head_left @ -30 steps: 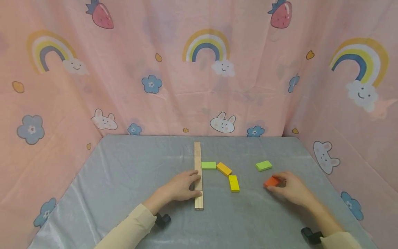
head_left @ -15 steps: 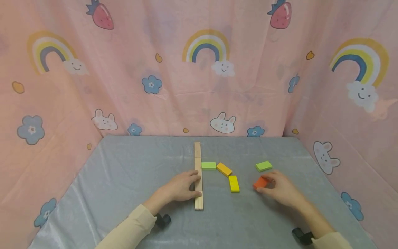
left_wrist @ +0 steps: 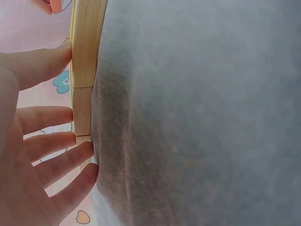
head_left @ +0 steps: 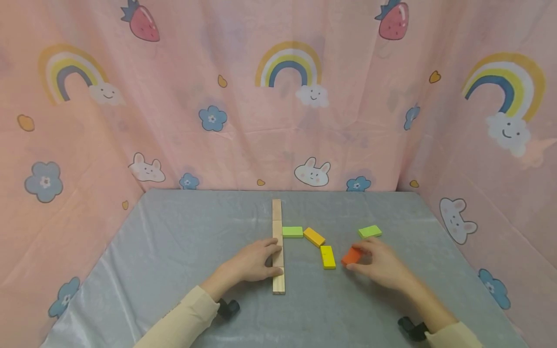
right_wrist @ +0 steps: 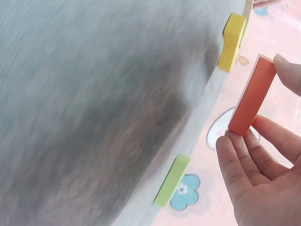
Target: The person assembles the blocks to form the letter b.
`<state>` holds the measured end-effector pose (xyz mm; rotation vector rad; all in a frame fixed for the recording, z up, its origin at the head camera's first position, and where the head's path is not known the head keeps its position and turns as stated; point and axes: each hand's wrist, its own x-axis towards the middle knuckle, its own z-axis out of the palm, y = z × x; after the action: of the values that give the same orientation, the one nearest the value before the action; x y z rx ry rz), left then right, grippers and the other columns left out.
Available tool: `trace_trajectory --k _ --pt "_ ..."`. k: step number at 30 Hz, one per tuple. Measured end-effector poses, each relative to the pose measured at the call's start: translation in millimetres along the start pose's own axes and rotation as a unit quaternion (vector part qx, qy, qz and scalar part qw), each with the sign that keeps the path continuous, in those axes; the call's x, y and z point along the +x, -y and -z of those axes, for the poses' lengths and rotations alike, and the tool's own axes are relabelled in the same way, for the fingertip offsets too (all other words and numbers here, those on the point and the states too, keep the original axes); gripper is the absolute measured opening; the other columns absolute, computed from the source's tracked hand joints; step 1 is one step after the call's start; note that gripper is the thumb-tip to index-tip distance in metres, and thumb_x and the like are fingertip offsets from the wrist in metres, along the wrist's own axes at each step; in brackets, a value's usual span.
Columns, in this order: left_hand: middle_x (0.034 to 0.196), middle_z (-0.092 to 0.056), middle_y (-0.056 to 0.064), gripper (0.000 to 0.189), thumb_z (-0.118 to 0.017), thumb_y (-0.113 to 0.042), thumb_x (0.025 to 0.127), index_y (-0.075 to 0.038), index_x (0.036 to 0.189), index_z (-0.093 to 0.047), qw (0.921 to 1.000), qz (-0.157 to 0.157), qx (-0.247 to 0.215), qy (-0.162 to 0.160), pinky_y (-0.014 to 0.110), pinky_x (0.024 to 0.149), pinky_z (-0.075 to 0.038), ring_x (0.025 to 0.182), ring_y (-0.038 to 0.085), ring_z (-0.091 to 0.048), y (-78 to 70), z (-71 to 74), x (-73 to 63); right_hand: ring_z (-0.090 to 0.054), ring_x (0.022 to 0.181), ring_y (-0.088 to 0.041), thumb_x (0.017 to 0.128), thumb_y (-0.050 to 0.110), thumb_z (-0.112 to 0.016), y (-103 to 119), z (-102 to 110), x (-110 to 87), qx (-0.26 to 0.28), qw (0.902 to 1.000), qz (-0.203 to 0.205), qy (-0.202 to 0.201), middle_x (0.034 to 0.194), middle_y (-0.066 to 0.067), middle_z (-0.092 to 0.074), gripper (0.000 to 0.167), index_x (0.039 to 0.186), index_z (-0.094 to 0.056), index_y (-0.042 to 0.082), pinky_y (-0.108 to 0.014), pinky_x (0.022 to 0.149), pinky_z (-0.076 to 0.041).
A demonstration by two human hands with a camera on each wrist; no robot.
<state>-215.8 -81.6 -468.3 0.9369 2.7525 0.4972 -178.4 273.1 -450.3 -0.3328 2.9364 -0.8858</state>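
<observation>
My right hand [head_left: 383,263] pinches an orange-red block [head_left: 351,256] between thumb and fingertips. In the right wrist view the block [right_wrist: 252,96] is tilted and held at its two ends, above the cloth. My left hand [head_left: 250,261] touches the row of plain wooden blocks [head_left: 277,282] with spread, fairly straight fingers. The left wrist view has the fingertips along the side of these blocks [left_wrist: 84,47]. To the right of the row lie a light green block [head_left: 292,232], an orange block [head_left: 314,237] and a yellow block [head_left: 328,257], forming a curve. The orange-red block is just right of the yellow one.
Another light green block [head_left: 370,231] lies flat behind my right hand. A grey cloth [head_left: 183,232] covers the table. Pink printed curtains [head_left: 243,145] stand around its back and sides.
My right hand has moved left with the orange-red block, bringing it close to the yellow block. The left hand and the blocks on the table have stayed in place.
</observation>
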Motion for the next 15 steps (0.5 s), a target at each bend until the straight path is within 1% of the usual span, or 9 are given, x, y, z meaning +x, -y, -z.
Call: trace_trajectory --k 3,6,8,11,15 --pt "0.157 -0.044 0.012 0.065 -0.07 -0.047 0.095 -0.01 0.145 -0.056 1.0 0.0 0.003 -0.001 0.049 0.113 -0.04 0.142 0.033 -0.044 0.3 -0.9 0.6 -0.061 0.106 -0.026 0.083 0.045 -0.084 5 -2 1.0 0.002 0.9999 0.01 -0.001 0.117 -0.005 -0.063 0.064 0.127 -0.068 0.002 -0.052 0.092 -0.053" --pt "0.157 -0.044 0.011 0.065 -0.07 -0.048 0.095 -0.01 0.145 -0.056 1.0 0.001 0.004 0.0 0.048 0.113 -0.04 0.142 0.032 -0.044 0.8 -1.6 1.2 -0.061 0.105 -0.024 0.083 0.043 -0.084 8 -5 1.5 0.002 0.9995 0.031 -0.004 0.115 -0.004 -0.062 0.063 0.127 -0.068 0.0 -0.052 0.091 -0.053" --pt "0.157 -0.043 0.011 0.065 -0.07 -0.048 0.095 -0.01 0.146 -0.056 1.0 0.001 0.003 0.001 0.048 0.113 -0.039 0.142 0.032 -0.044 1.1 -1.7 1.4 -0.061 0.104 -0.023 0.083 0.041 -0.085 11 -7 1.7 0.006 0.9994 0.035 -0.005 0.114 -0.003 -0.062 0.062 0.126 -0.068 0.0 -0.051 0.091 -0.053" --pt "0.157 -0.043 0.011 0.065 -0.07 -0.047 0.095 -0.01 0.146 -0.056 1.0 0.002 0.0 0.001 0.048 0.114 -0.039 0.142 0.032 -0.043 1.2 -1.8 1.5 -0.061 0.103 -0.022 0.082 0.04 -0.086 18 -10 2.0 0.007 0.9995 0.032 -0.005 0.113 -0.002 -0.062 0.061 0.126 -0.069 0.001 -0.05 0.091 -0.053" --pt "0.157 -0.043 0.012 0.065 -0.07 -0.047 0.095 -0.01 0.145 -0.056 1.0 0.001 0.0 0.002 0.048 0.114 -0.039 0.142 0.032 -0.043 1.4 -2.2 1.9 -0.06 0.101 -0.021 0.08 0.039 -0.087 26 -15 3.6 0.006 0.9998 0.02 0.006 0.111 0.0 -0.061 0.059 0.124 -0.07 0.003 -0.046 0.089 -0.053"
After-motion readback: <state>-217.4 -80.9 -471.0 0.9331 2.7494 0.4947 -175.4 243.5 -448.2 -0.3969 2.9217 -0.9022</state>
